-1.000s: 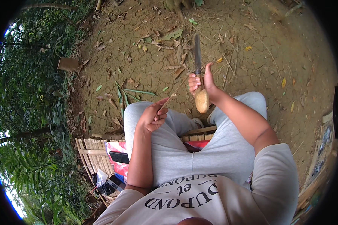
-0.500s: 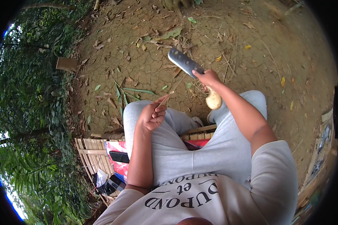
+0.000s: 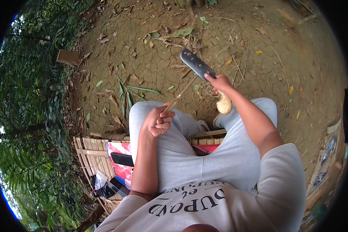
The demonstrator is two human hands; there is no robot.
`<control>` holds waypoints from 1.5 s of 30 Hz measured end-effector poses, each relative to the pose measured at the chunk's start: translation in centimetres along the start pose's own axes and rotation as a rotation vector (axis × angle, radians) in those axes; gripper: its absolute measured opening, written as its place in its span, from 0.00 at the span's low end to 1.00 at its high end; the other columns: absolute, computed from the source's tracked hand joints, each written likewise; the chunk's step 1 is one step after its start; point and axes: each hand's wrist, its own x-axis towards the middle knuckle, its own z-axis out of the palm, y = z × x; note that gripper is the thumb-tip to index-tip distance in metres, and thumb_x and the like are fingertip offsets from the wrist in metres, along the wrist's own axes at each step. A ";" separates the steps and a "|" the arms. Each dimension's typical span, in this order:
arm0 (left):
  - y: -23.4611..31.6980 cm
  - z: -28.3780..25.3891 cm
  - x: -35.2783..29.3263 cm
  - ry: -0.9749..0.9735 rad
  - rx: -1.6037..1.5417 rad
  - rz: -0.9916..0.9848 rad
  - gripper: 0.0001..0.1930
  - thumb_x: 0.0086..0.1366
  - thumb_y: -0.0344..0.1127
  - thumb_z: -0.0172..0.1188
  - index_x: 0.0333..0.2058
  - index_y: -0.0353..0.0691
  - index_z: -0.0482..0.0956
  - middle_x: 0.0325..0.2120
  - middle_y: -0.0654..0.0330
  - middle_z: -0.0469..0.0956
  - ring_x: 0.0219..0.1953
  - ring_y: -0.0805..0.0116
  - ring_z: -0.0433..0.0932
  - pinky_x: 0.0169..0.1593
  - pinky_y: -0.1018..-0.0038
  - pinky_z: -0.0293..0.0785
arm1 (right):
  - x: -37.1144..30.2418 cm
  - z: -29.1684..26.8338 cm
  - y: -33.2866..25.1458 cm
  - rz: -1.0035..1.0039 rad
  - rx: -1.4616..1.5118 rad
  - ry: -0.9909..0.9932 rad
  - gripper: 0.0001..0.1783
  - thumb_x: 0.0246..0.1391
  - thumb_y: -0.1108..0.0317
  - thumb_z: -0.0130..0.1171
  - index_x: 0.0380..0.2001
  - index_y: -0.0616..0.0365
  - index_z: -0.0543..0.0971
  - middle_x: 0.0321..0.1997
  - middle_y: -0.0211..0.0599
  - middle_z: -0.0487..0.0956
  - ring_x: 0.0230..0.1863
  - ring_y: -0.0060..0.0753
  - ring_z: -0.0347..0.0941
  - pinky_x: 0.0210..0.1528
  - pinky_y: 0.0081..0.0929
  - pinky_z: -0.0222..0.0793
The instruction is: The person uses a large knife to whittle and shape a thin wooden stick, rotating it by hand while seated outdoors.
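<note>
One thin split strip (image 3: pixel 174 103), likely bamboo, head view: gripped in the curled left hand (image 3: pixel 158 121), poking out up and right past the fingers. Right hand (image 3: pixel 219 83) wraps a broad-bladed knife (image 3: pixel 196 62), thumb by blade base, knobbed pale handle end (image 3: pixel 224 106) below that hand. Change: a second ago blade stood upright, edge-on; now flat faces up, slanting up-left from the right hand. Means blade sits nearer the strip's far end; can't tell if touching. Dark phone (image 3: pixel 121 159) lies down-left of left hand, on red-and-white cloth (image 3: pixel 120 147).
</note>
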 end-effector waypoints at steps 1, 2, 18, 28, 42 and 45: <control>-0.1 0.3 -0.1 -0.006 0.006 -0.011 0.17 0.76 0.37 0.36 0.58 0.44 0.65 0.14 0.72 0.58 0.08 0.86 0.51 0.06 0.88 0.48 | 1.0 -0.4 0.3 0.002 -0.006 0.033 0.34 0.54 0.39 0.61 0.16 0.61 0.70 0.13 0.33 0.70 0.12 0.27 0.72 0.14 0.28 0.67; 0.0 0.7 -0.1 -0.012 0.013 -0.023 0.16 0.76 0.38 0.36 0.58 0.45 0.65 0.14 0.72 0.58 0.08 0.86 0.51 0.06 0.88 0.48 | 1.8 -0.6 0.7 0.004 -0.012 0.066 0.34 0.54 0.38 0.61 0.15 0.60 0.69 0.13 0.32 0.70 0.12 0.27 0.71 0.13 0.28 0.66; 1.3 -1.4 0.0 -0.123 -0.110 -0.084 0.20 0.76 0.35 0.33 0.63 0.42 0.60 0.14 0.71 0.58 0.08 0.85 0.52 0.07 0.87 0.48 | -2.8 3.0 -3.9 -0.121 -0.223 -0.179 0.35 0.55 0.37 0.58 0.26 0.67 0.78 0.15 0.36 0.76 0.12 0.27 0.73 0.16 0.26 0.70; 0.5 -0.1 0.0 0.011 0.079 0.013 0.21 0.75 0.32 0.30 0.64 0.44 0.60 0.13 0.71 0.58 0.07 0.85 0.51 0.06 0.87 0.46 | -4.3 2.8 -4.6 -0.130 -0.222 -0.210 0.34 0.55 0.36 0.58 0.20 0.63 0.75 0.14 0.35 0.75 0.13 0.27 0.74 0.17 0.27 0.72; 0.1 0.5 0.4 0.157 0.230 0.044 0.19 0.77 0.37 0.31 0.60 0.48 0.65 0.12 0.72 0.57 0.06 0.85 0.51 0.06 0.86 0.45 | -2.1 1.0 -4.1 -0.031 -0.105 -0.220 0.34 0.58 0.40 0.56 0.26 0.68 0.77 0.14 0.36 0.75 0.13 0.28 0.74 0.16 0.27 0.72; 0.1 1.2 0.3 0.139 0.294 0.055 0.18 0.77 0.37 0.31 0.58 0.48 0.66 0.12 0.72 0.57 0.06 0.85 0.51 0.06 0.86 0.45 | -2.8 1.5 -4.0 -0.050 -0.053 -0.158 0.34 0.58 0.40 0.56 0.29 0.69 0.78 0.14 0.36 0.76 0.13 0.28 0.75 0.17 0.27 0.72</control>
